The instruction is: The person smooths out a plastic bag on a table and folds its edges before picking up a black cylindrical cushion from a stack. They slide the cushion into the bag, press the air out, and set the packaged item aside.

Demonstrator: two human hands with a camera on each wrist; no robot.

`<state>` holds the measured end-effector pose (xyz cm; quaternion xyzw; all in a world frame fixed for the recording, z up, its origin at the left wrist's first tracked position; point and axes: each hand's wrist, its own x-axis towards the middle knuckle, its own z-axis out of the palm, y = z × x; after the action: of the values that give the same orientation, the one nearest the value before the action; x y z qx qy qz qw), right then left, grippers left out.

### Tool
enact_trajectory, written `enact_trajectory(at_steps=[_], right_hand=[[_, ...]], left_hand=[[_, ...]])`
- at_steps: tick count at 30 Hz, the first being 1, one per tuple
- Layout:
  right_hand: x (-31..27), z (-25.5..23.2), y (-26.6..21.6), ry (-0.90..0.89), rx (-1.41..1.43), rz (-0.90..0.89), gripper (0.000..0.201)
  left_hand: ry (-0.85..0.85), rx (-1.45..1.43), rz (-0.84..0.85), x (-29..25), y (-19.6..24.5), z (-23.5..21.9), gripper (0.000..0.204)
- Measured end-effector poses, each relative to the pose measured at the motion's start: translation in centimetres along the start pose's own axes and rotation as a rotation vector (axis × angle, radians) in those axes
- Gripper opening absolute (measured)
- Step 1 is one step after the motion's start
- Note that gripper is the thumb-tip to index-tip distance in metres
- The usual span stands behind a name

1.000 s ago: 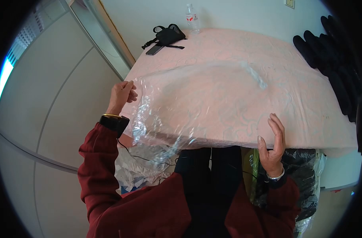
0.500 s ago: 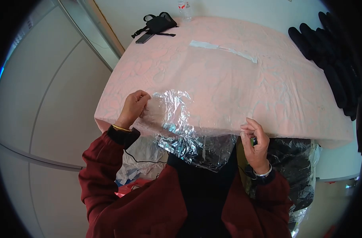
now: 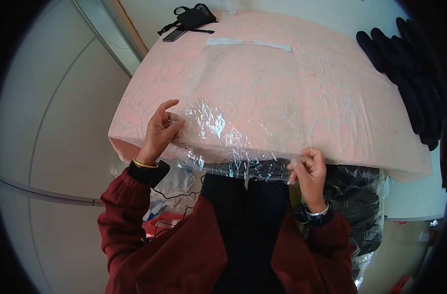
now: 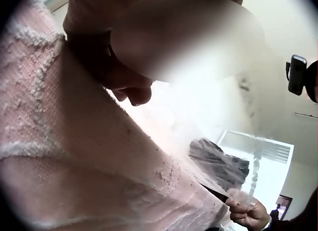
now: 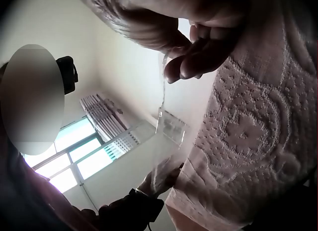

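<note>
A clear plastic bag (image 3: 218, 125) lies over the front of the pink patterned cloth, its near edge hanging past the table's front. A white strip (image 3: 248, 43) runs along its far end. My left hand (image 3: 157, 134) pinches the bag's left corner between thumb and curled fingers, index finger raised. At the right corner, my right hand (image 3: 309, 179) pinches the near edge. The right wrist view shows the film's edge (image 5: 163, 96) stretching from the right fingertips toward the left hand (image 5: 161, 181). The left wrist view shows the right hand (image 4: 248, 211) gripping the film.
A black pouch (image 3: 194, 17) and a phone (image 3: 174, 34) lie at the back left, near a plastic bottle (image 3: 228, 7). Dark padded items (image 3: 404, 81) line the right edge. Below the table are a plastic-wrapped black bundle (image 3: 355, 201) and crumpled clear wrapping (image 3: 177, 181).
The bag has come down from the air and spread flatter, its white strip now straight at the back. My right hand has moved left and gone from open to pinching its edge.
</note>
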<state>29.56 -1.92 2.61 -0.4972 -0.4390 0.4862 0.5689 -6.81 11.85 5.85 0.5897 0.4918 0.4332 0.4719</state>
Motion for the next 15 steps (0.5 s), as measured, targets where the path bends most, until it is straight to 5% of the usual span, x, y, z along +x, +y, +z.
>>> enact_trajectory(at_steps=[6, 9, 13, 15], right_hand=[[1.4, -1.2, -0.8, 0.073, -0.037, -0.041, 0.016], [0.9, -1.8, -0.9, 0.063, -0.125, -0.021, 0.016], [0.5, -1.3, -0.5, 0.056, -0.142, -0.036, 0.018], [0.6, -1.5, -0.8, 0.061, -0.131, -0.059, 0.019]], left_hand=[[0.028, 0.239, 0.019, 1.2, -1.6, 0.4, 0.033], [0.226, 0.847, 0.889, -1.9, 2.4, 4.7, 0.03], [-0.4, 0.655, 0.871, -6.5, 1.5, 9.2, 0.045], [-0.37, 0.722, 0.86, -7.0, 1.0, 10.1, 0.049]])
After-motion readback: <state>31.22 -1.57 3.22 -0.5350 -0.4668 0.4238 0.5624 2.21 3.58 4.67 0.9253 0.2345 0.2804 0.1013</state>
